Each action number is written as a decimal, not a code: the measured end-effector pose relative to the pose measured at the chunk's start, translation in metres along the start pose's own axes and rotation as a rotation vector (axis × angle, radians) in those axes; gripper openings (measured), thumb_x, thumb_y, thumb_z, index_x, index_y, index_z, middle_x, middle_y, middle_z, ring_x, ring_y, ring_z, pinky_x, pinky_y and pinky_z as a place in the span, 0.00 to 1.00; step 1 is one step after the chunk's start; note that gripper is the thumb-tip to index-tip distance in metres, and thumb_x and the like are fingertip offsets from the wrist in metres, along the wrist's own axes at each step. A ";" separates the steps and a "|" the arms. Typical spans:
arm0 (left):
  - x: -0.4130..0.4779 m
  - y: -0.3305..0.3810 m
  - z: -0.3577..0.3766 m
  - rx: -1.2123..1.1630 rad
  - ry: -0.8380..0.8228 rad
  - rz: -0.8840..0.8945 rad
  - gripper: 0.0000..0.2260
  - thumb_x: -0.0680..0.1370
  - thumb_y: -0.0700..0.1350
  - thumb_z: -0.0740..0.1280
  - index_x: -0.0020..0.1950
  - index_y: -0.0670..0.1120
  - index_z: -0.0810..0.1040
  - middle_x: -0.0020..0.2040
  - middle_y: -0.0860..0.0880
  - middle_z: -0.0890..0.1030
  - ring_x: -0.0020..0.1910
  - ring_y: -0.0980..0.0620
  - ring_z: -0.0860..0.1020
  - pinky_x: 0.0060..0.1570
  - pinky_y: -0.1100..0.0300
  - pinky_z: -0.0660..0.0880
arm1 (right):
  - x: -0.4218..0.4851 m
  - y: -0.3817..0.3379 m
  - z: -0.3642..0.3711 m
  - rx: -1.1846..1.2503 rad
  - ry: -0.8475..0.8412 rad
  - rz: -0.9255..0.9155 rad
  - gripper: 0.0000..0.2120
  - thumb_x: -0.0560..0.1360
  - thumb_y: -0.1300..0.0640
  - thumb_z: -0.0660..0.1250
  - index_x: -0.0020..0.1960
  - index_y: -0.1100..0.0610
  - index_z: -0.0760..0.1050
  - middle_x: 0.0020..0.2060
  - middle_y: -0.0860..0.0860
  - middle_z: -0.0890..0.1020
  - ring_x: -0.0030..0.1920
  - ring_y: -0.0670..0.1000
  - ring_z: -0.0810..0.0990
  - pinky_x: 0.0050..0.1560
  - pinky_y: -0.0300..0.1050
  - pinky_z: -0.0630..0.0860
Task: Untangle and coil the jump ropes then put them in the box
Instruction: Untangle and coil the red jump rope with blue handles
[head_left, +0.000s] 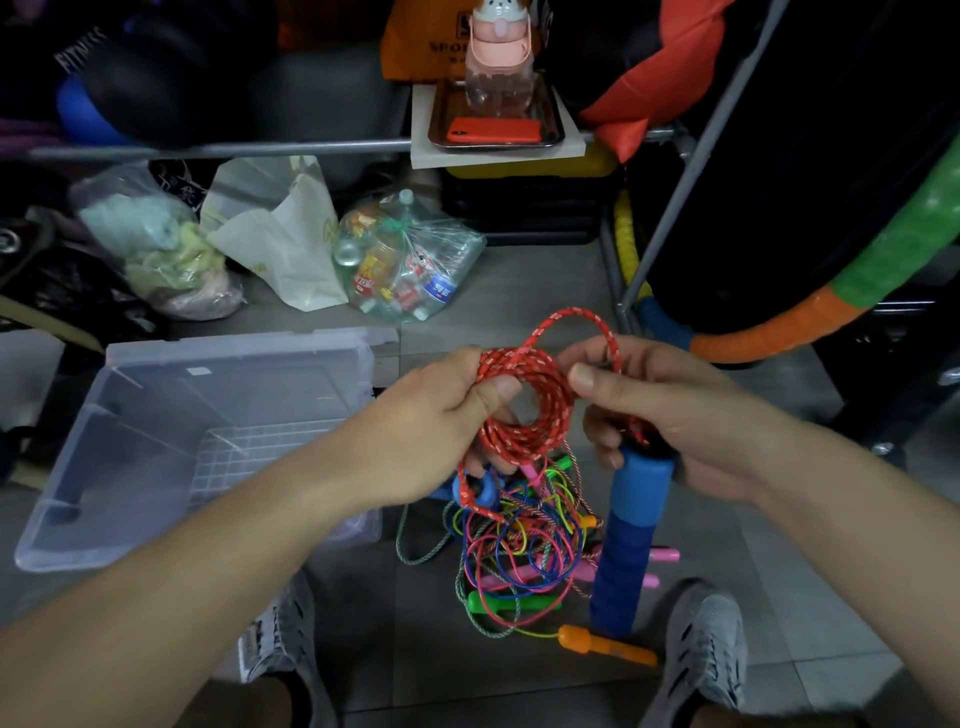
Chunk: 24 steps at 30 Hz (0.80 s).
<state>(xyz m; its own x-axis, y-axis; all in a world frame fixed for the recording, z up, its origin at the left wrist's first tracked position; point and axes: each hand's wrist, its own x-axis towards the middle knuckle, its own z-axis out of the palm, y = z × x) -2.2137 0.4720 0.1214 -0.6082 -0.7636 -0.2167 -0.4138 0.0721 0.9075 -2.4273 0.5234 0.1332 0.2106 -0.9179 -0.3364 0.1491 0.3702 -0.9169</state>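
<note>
Dim indoor light, floor (545, 280) right of the clear box (156, 415) lit brightest, shelf (208, 150) behind the box in deep shadow, wide-angle bending at edges, slight overall softness

Both arms (218, 566) are bare all the way to the frame edge, and the left hand (431, 415) and right hand (680, 415) are bare too, thumbnails cut short. Footwear's a light grey pair, left shoe (283, 644) and right shoe (706, 649), with dark slit vents across the tops and whitish sides.
</note>
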 end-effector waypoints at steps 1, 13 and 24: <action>0.000 0.003 -0.002 -0.067 -0.002 -0.019 0.10 0.84 0.50 0.58 0.56 0.45 0.74 0.43 0.42 0.85 0.40 0.43 0.86 0.39 0.47 0.82 | -0.001 0.001 -0.004 0.036 -0.034 0.034 0.21 0.60 0.46 0.83 0.48 0.53 0.81 0.39 0.56 0.80 0.30 0.50 0.73 0.31 0.43 0.74; 0.008 0.011 -0.017 -0.453 0.158 -0.068 0.11 0.84 0.48 0.57 0.53 0.40 0.70 0.41 0.37 0.81 0.34 0.36 0.84 0.26 0.56 0.75 | -0.006 0.020 -0.014 -0.683 -0.248 0.099 0.10 0.70 0.60 0.77 0.49 0.55 0.80 0.45 0.47 0.85 0.46 0.43 0.81 0.49 0.37 0.75; -0.002 0.012 -0.001 -0.419 -0.105 -0.072 0.12 0.81 0.51 0.58 0.48 0.42 0.70 0.39 0.36 0.83 0.33 0.40 0.84 0.28 0.58 0.76 | 0.014 -0.015 -0.042 -0.148 0.532 -0.336 0.07 0.77 0.53 0.66 0.50 0.56 0.78 0.41 0.52 0.86 0.45 0.52 0.86 0.42 0.50 0.83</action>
<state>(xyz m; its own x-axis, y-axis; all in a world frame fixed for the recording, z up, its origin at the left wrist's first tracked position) -2.2165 0.4740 0.1333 -0.6625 -0.6862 -0.3005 -0.1603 -0.2620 0.9517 -2.4672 0.4988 0.1326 -0.3381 -0.9397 -0.0511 -0.0197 0.0614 -0.9979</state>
